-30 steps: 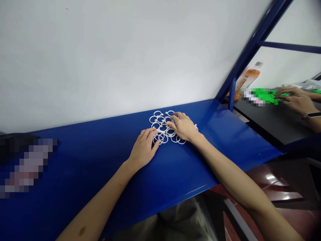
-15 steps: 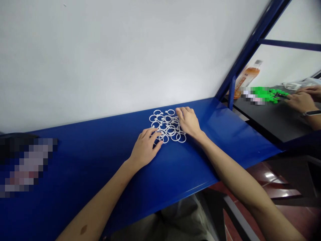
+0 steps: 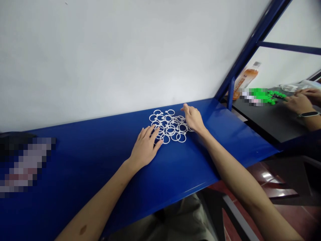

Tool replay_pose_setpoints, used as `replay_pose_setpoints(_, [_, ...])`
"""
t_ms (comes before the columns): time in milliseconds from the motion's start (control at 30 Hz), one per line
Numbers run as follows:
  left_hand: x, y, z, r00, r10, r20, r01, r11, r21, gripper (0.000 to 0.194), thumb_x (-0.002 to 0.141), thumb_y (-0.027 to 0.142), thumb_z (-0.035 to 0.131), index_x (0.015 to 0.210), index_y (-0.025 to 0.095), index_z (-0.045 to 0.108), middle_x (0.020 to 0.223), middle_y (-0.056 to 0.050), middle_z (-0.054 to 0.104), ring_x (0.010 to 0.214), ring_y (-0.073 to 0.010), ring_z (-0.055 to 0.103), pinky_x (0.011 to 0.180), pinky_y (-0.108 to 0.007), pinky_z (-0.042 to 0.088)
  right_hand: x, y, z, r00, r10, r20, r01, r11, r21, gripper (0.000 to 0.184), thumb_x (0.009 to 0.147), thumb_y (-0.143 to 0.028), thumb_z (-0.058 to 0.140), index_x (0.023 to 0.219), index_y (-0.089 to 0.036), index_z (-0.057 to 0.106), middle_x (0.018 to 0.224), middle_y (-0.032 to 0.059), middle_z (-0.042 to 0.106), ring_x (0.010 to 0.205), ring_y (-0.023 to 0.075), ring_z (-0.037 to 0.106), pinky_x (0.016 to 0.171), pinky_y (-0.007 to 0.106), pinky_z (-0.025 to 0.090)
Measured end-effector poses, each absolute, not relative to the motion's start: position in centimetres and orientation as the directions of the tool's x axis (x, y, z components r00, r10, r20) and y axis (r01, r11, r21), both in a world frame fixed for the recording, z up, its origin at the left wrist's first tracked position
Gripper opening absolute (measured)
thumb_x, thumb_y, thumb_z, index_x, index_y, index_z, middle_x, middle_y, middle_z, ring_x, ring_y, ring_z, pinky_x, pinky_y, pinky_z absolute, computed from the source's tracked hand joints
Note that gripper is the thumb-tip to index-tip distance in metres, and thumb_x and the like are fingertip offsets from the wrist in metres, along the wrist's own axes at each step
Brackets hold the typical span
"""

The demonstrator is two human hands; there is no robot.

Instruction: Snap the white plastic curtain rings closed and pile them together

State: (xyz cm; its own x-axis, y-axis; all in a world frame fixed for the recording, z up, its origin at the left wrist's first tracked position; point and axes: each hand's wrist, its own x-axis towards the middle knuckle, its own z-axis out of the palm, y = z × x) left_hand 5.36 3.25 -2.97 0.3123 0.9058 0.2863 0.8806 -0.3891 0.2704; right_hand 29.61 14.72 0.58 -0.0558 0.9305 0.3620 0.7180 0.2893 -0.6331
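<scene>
Several thin white plastic rings (image 3: 171, 130), each with a small tab, lie overlapping in a loose flat cluster on the blue table (image 3: 160, 174). My left hand (image 3: 144, 147) rests at the left edge of the cluster, fingers spread and fingertips over the nearest rings. On the opposite side is my right hand (image 3: 194, 118), turned on its edge with the thumb up; its lower edge is beside the rightmost rings, one partly hidden by it. Some fingers of that hand are out of sight behind it. Neither hand grips a ring.
A pale wall (image 3: 112, 67) rises behind the table, with a blue metal frame (image 3: 240, 63) at the right. Beyond it, a co-worker's hands (image 3: 301, 100) are over a black table with green pieces (image 3: 273, 97) and an orange drink bottle (image 3: 247, 80). Blurred-out items (image 3: 30, 164) lie at left.
My right hand has shifted slightly right and turned more onto its edge, exposing more rings on that side. My left hand stays almost in place.
</scene>
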Motion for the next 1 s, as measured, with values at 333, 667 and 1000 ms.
replay_pose_setpoints(333, [5.3, 3.0, -2.6, 0.368, 0.864, 0.345, 0.815, -0.478, 0.328, 0.050, 0.098, 0.047, 0.047, 0.141, 0.021, 0.047, 0.144, -0.009, 0.054, 0.136, -0.0274, 0.044, 0.119, -0.052, 0.031, 30.7, 16.2, 1.1, 0.216, 0.966, 0.140, -0.003, 0.144, -0.990, 0.072, 0.089, -0.081, 0.033, 0.078, -0.020, 0.071, 0.086, 0.0088, 0.073, 0.080, 0.0189, 0.066, 0.082, 0.037, 0.049])
replay_pose_setpoints(667, [5.2, 2.9, -2.4, 0.404, 0.847, 0.344, 0.793, -0.512, 0.329, 0.049, 0.094, 0.046, 0.056, 0.136, 0.022, 0.050, 0.136, -0.008, 0.058, 0.132, -0.0278, 0.046, 0.115, -0.050, 0.036, 29.9, 15.3, 1.3, -0.031, 0.985, -0.170, -0.381, -0.168, -0.909, 0.056, 0.099, -0.064, 0.038, 0.082, -0.021, 0.068, 0.080, 0.0048, 0.069, 0.066, 0.0138, 0.059, 0.066, 0.030, 0.049])
replay_pose_setpoints(1000, [5.3, 2.8, -2.3, 0.417, 0.836, 0.357, 0.784, -0.529, 0.323, 0.044, 0.093, 0.039, 0.059, 0.133, 0.022, 0.051, 0.127, -0.008, 0.062, 0.126, -0.0283, 0.050, 0.109, -0.050, 0.041, 27.2, 13.9, 0.4, -0.123, 0.986, -0.116, -0.353, -0.153, -0.923, 0.053, 0.095, -0.065, 0.048, 0.081, -0.019, 0.071, 0.075, 0.0036, 0.066, 0.064, 0.0114, 0.057, 0.067, 0.028, 0.047])
